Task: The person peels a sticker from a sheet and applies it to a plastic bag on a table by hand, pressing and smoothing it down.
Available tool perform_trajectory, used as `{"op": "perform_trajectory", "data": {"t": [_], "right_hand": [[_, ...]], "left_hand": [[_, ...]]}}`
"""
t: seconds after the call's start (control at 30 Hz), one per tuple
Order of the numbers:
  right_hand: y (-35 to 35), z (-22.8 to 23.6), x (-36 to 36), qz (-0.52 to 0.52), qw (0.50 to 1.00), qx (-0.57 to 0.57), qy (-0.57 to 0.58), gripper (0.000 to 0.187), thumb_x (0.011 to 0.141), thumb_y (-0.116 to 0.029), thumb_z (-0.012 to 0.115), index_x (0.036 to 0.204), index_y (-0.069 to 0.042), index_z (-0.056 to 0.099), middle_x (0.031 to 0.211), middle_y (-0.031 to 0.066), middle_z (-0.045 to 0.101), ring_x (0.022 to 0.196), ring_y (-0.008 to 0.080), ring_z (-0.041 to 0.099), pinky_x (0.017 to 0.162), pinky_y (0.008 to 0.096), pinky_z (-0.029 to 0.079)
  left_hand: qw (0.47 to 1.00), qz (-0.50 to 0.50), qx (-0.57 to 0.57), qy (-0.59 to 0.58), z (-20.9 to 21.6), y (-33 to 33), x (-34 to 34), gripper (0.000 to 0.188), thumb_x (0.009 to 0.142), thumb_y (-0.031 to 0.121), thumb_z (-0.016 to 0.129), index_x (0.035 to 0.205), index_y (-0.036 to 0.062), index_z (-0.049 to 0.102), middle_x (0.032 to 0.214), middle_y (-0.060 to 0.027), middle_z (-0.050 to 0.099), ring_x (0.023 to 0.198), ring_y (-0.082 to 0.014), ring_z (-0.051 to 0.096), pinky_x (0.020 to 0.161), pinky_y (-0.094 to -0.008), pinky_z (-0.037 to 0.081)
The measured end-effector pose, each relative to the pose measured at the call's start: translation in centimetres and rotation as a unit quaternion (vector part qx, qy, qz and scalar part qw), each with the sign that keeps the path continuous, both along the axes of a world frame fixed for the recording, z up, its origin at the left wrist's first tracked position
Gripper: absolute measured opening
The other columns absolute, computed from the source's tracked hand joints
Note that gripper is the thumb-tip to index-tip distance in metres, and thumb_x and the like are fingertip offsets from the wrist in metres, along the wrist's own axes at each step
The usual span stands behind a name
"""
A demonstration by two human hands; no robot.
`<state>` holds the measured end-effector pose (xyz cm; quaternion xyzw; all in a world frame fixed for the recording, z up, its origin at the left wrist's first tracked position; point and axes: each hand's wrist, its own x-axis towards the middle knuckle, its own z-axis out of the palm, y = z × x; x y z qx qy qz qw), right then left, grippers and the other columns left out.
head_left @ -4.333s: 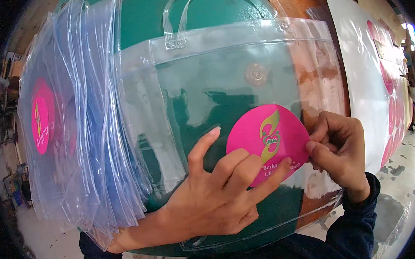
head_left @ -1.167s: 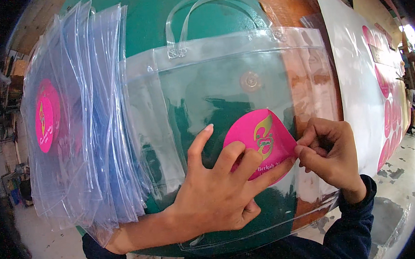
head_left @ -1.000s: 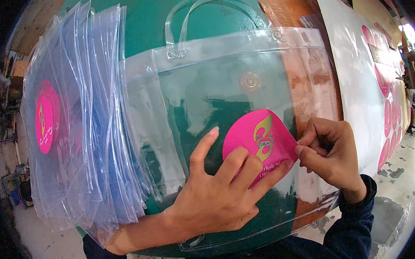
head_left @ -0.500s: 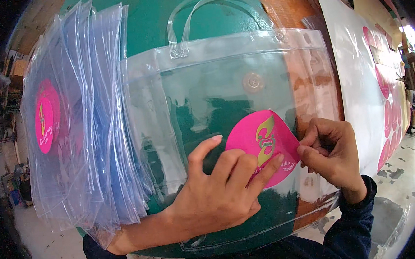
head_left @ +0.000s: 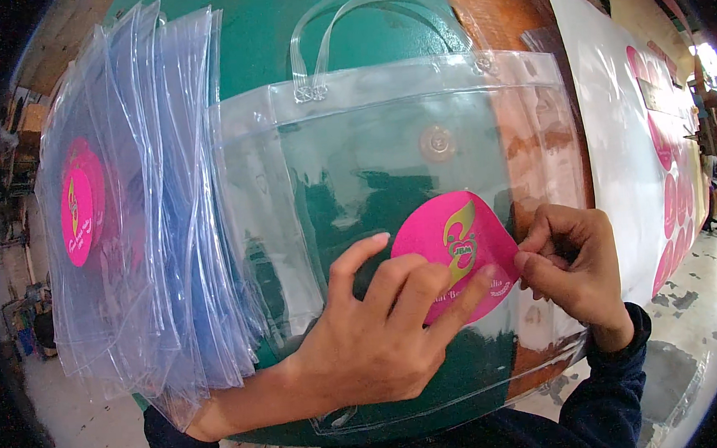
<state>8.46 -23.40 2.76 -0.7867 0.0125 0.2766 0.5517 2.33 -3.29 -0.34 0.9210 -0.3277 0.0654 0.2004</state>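
Now the left hand lies spread, fingers flat on the pink sticker and the clear bag. At three o'clock of the sticker, the right hand pinches its edge. Since a moment ago the sticker lies flatter, slightly further right.

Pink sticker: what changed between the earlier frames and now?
The pink sticker, lifted and curled a second ago, has been laid flatter onto the clear bag. The left hand spread its fingers further over it; the right hand still pinches its right edge. The stack of bags at left stayed put.
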Motion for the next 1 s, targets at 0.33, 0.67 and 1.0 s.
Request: {"op": "perform_trajectory", "data": {"t": [0.33,0.67,1.0], "right_hand": [[0.0,0.2,0.0,0.001,1.000,-0.012,0.008,0.009,0.072,-0.001,0.062,0.065,-0.001,0.056,0.056,-0.0060,0.046,0.048,-0.0024,0.031,0.042,0.0172,0.020],[0.2,0.0,-0.1,-0.004,1.000,0.003,-0.002,0.009,0.072,-0.001,0.061,0.065,0.000,0.055,0.057,-0.0055,0.045,0.049,-0.0016,0.031,0.043,0.0171,0.020],[0.4,0.0,-0.2,-0.010,1.000,0.024,0.003,0.010,0.073,0.001,0.059,0.065,0.000,0.053,0.062,-0.0038,0.046,0.048,-0.0015,0.030,0.043,0.0172,0.020]], "left_hand": [[0.991,0.065,0.043,0.107,1.5,-0.3,0.6,0.066,0.062,0.033,0.063,0.125,0.0198,0.050,0.093,-0.0080,0.039,0.093,-0.0254,0.041,0.079,-0.0468,0.030],[0.986,0.089,0.104,0.096,1.7,0.1,2.0,0.076,0.063,0.031,0.060,0.132,0.0085,0.039,0.084,-0.0087,0.038,0.078,-0.0246,0.040,0.064,-0.0377,0.034],[0.987,0.124,0.107,-0.006,0.8,-0.4,2.3,0.070,0.063,0.029,0.057,0.129,0.0103,0.045,0.076,-0.0075,0.038,0.068,-0.0224,0.042,0.054,-0.0338,0.035]]}}
